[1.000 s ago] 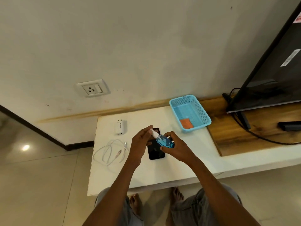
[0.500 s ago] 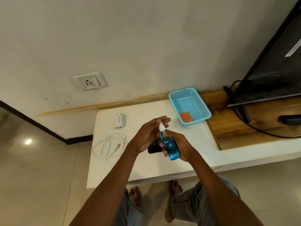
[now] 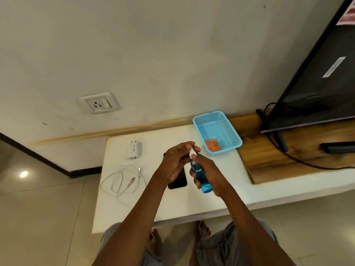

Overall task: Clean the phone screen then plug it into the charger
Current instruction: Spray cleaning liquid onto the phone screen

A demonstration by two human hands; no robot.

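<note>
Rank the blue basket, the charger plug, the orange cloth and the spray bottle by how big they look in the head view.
1. Blue basket, clearly largest.
2. Spray bottle, partly covered by the right hand and held nearer the camera, so its rank is unsure.
3. Charger plug and orange cloth look about alike; not ranked.

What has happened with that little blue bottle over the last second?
The small blue spray bottle has swung from lying tilted over the black phone to nearly upright in the right hand. The left hand still pinches its white cap. Phone, white cable and white charger stayed put.
</note>
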